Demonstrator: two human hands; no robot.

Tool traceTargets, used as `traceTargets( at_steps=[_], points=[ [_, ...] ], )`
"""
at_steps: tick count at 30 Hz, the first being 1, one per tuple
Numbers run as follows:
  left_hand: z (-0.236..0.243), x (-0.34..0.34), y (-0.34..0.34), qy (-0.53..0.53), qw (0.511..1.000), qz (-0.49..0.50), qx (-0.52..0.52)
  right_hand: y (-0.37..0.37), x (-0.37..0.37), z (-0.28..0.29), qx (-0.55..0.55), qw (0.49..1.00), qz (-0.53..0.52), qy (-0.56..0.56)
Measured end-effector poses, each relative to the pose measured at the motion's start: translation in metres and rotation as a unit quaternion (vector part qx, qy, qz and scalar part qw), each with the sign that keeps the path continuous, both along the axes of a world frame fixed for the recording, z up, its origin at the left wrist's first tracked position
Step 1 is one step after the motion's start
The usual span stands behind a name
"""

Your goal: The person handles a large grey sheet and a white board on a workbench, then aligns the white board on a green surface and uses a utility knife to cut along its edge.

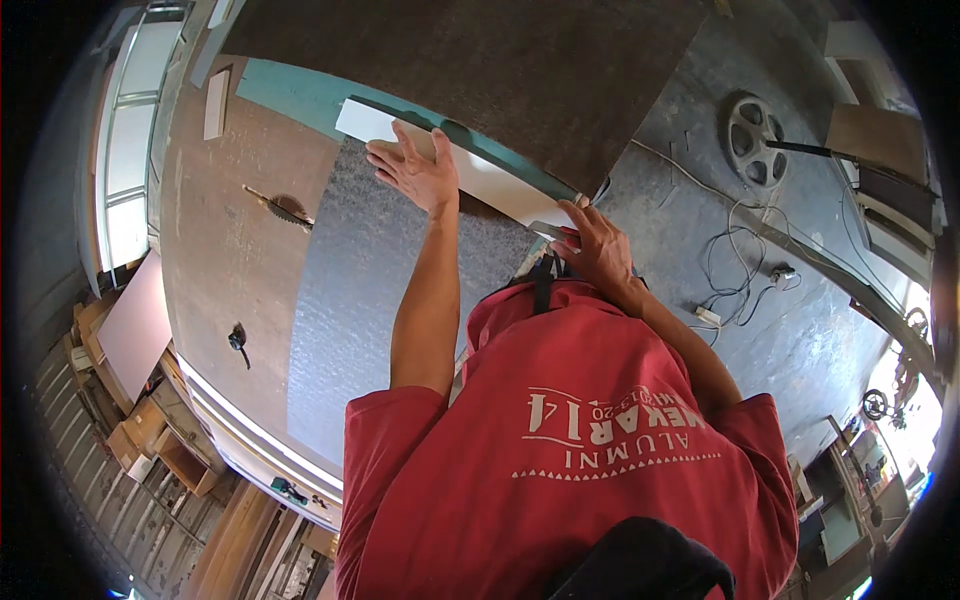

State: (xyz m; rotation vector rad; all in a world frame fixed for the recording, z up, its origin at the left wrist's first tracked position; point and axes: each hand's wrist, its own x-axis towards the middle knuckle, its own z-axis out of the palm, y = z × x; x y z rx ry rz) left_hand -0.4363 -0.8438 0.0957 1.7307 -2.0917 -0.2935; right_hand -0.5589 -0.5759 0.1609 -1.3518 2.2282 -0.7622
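A long white strip of board (490, 183) lies slantwise in front of me, along a teal-green strip (290, 88). My left hand (418, 172) rests on the board towards its far left end, fingers spread. At the near right end, my right hand (600, 248) is closed around a flat, grey, metal-looking tool (553, 232). The tool's exact kind is hard to make out, since the fingers cover part of it. The tool is close to the board's end; whether it touches I cannot tell.
A large dark brown sheet (480, 50) lies beyond the board. Left, a toothed circular saw blade (288, 209) stands up through the brown tabletop (230, 280), beside a grey sheet (350, 300). Right are a spoked wheel cover (752, 140) and tangled cables (735, 265) on the floor.
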Motion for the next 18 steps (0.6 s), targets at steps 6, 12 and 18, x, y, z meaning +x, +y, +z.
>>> traceTargets(
  at_steps=[6, 12, 18],
  points=[
    [0.0017, -0.0007, -0.0001, 0.001, 1.000, 0.002, -0.014, -0.0011, 0.0013, 0.0014, 0.004, 1.000, -0.001, -0.007],
    [0.0012, -0.0009, -0.0002, -0.011, 1.000, -0.005, -0.010, -0.0001, 0.0021, 0.0002, 0.023, 1.000, -0.001, -0.010],
    [-0.0013, -0.0011, -0.0007, -0.006, 1.000, -0.006, -0.013, 0.0007, 0.0044, -0.0017, 0.019, 1.000, -0.004, 0.000]
  ],
)
